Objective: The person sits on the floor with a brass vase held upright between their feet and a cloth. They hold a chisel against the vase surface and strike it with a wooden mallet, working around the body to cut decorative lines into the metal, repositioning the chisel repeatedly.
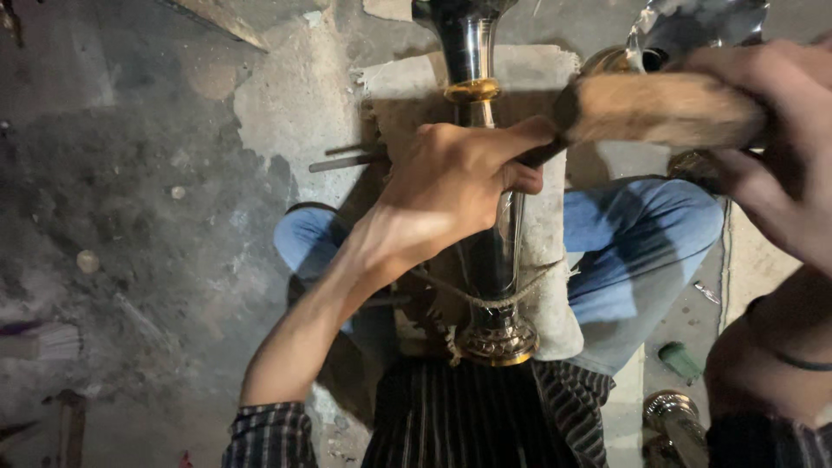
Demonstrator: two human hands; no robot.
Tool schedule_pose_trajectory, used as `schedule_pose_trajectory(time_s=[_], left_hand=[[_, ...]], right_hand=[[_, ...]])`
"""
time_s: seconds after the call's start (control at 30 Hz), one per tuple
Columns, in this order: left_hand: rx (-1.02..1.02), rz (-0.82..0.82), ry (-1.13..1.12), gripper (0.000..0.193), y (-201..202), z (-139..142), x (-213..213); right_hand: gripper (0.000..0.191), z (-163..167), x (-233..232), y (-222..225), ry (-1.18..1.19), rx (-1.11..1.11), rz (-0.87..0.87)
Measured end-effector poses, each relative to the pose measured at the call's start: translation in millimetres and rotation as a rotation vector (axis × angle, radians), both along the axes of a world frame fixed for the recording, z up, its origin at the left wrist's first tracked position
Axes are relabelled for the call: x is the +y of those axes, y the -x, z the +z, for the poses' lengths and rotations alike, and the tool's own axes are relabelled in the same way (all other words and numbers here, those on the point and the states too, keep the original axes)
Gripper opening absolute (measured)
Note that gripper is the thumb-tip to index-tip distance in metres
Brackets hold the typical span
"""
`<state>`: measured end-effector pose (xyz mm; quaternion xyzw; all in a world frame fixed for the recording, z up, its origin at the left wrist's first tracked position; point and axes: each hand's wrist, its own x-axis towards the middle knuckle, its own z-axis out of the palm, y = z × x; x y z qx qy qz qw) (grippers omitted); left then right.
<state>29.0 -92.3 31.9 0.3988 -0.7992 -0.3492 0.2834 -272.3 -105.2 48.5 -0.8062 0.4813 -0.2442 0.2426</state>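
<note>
- two bare hands work over a pale stone block that lies under the left hand, between the person's blue-trousered knees.
- long polished silver metal stem with gold rings lies along the block, running beneath the left hand; a thin rope ties it down just behind that hand.
- left hand is clenched around the stem, gripping it.
- right hand, blurred, grasps a tan bristle brush with a dark handle; the brush end touches the left hand's fingertips.
- small green object lies on the floor below the right hand.
</note>
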Motion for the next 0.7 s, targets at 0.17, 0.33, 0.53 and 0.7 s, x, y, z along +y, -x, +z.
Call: schedule_pose_trajectory(time_s=[0.17, 0.33, 0.53, 0.7], left_hand=[[-0.147, -0.158, -0.04, 0.052, 6.4, 2.8, -13.3], [-0.143, -0.259, 0.002, 0.063, 11.7, 9.6, -22.8], [-0.209, -0.375, -0.05, 0.06, 18.1, 16.2, -35.0], [-0.156, -0.516, 0.023, 0.045, 18.4, 21.2, -41.0]], right_hand=[[0.057, -18.6, 27.0, -6.2, 0.106, 0.037, -0.138], [0.054, -24.2, 49.8, -27.0, -0.046, -0.204, -0.345], [0.062, -39.0, 75.9, -41.7, 0.085, -0.185, -0.442], [0.058, -86.5, 101.9, -45.8, -0.038, -0.723, -0.68]])
